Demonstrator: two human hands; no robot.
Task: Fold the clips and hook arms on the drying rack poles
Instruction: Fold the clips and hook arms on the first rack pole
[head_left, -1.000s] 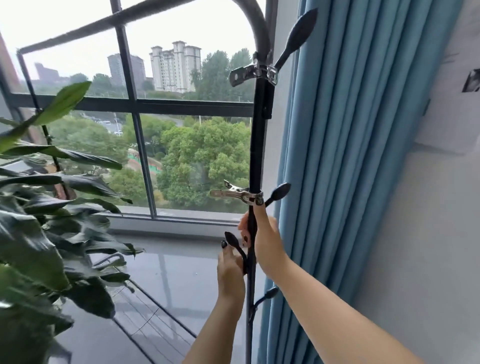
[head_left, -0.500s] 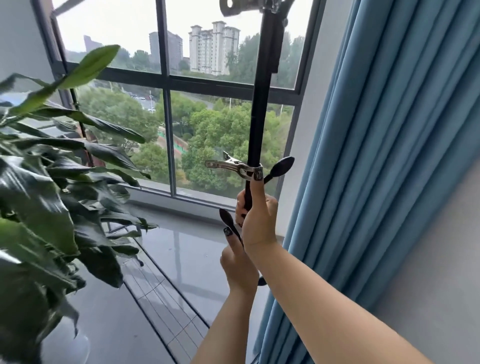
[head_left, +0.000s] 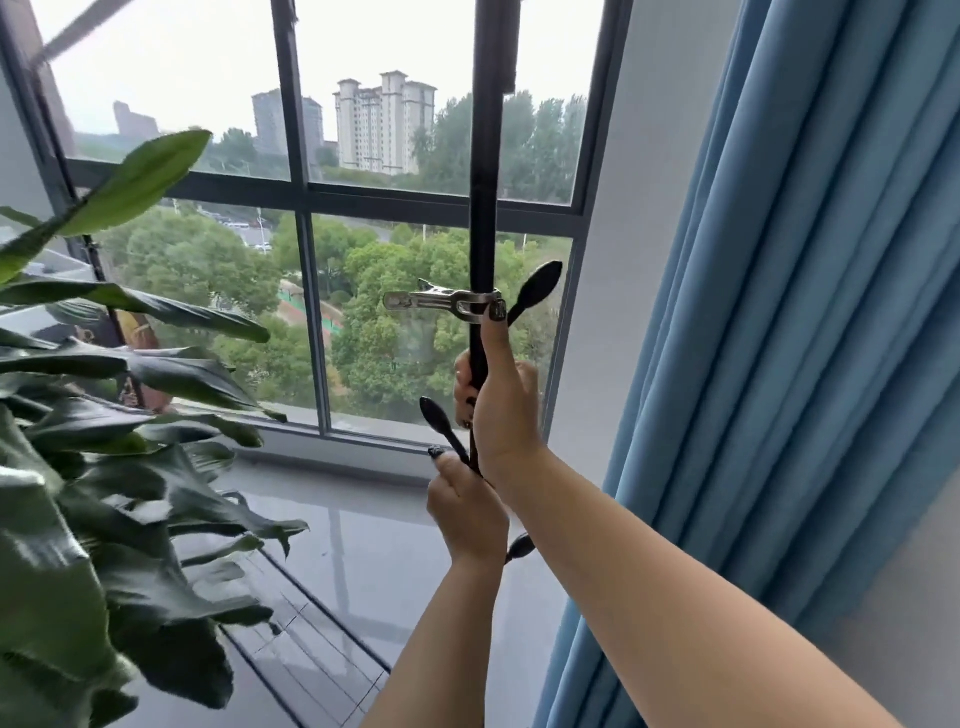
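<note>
Wrapped around the black drying rack pole (head_left: 482, 208), the right hand (head_left: 498, 410) has its grip closed on the shaft, fingers curled round from the far side, while its thumb stretches straight up along the pole so that the dark-painted nail touches the base of the metal clip (head_left: 441, 302). That clip sticks out level to the left of the pole, its jaws apparently closed. Just beside it, on the pole's right, an upper hook arm (head_left: 537, 288) with a paddle-shaped tip angles up and away.

Directly below the right hand, the left hand (head_left: 465, 514) is closed in a fist low on the pole, its thumb raised against the stem of a second hook arm (head_left: 441, 428), which slants up and to the left. A third hook arm (head_left: 519, 546) peeks out to the right under the left hand, mostly hidden behind the right forearm.

Behind the pole stand the dark window frame (head_left: 306, 192) with trees and tower blocks outside. Blue curtain (head_left: 779, 312) folds hang to the right, a large-leaved plant (head_left: 104, 415) fills the left, and glossy grey floor (head_left: 363, 561) lies below.
</note>
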